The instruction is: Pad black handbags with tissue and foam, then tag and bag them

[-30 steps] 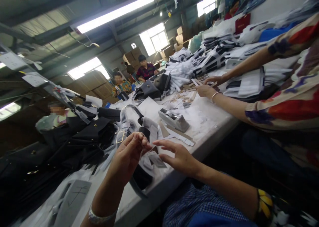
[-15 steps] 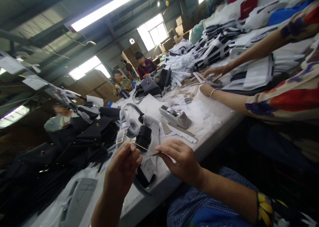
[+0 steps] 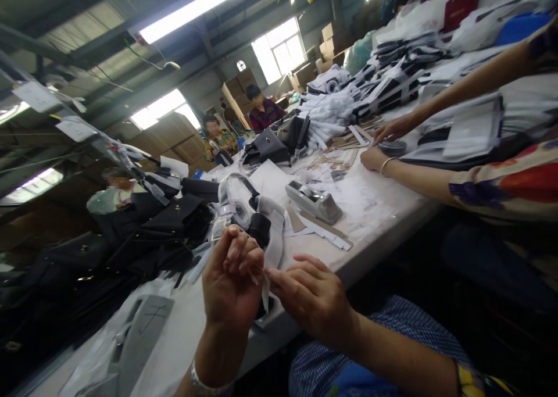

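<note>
My left hand [image 3: 233, 283] is raised over the near table edge, fingers curled, pinching a thin string with a small white tag [image 3: 264, 289] hanging from it. My right hand [image 3: 311, 295] meets it from the right, its fingertips pinched on the same string and tag. Just behind my hands a small black roll-shaped piece [image 3: 260, 229] lies among white wrapping [image 3: 275, 243] on the white table [image 3: 379, 222].
A grey tape dispenser [image 3: 314, 201] sits mid-table beside cardboard strips [image 3: 325, 229]. Black handbags [image 3: 174, 225] pile up at the left. A co-worker's hands [image 3: 383, 147] work at the right among stacked white and black goods [image 3: 383, 89]. Other people sit farther back.
My hands have come together: the string was stretched between them, now both pinch at one spot with the tag hanging. The view has shifted slightly left.
</note>
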`<control>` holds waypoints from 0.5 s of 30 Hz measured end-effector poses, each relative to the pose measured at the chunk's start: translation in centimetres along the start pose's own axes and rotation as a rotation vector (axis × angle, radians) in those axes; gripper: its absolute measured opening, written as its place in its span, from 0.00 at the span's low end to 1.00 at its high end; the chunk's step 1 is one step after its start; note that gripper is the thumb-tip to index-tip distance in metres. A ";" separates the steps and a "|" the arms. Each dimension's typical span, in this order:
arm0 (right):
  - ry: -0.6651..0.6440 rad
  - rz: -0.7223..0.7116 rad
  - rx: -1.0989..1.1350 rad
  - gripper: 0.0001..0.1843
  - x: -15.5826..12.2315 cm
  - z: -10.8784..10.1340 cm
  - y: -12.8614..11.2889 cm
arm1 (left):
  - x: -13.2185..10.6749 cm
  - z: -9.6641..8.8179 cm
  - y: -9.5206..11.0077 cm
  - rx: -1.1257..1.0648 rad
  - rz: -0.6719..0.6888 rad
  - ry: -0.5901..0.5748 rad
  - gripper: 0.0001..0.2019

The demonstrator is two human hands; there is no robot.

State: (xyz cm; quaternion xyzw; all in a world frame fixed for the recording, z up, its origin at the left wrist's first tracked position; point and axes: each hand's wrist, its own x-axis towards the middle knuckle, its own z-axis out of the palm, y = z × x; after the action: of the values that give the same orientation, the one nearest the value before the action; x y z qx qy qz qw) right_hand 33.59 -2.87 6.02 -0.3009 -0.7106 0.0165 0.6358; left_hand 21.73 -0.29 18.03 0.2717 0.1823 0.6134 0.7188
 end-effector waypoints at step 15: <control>-0.244 0.617 0.796 0.19 3.8 1.0 -0.2 | -0.8 0.1 1.0 0.394 0.099 0.003 0.07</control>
State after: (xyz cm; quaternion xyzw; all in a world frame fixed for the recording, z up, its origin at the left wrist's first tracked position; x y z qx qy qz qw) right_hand 32.56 -1.00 9.30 -0.2271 -0.5966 0.5071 0.5791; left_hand 20.88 -1.03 18.70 0.4146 0.2864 0.6008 0.6206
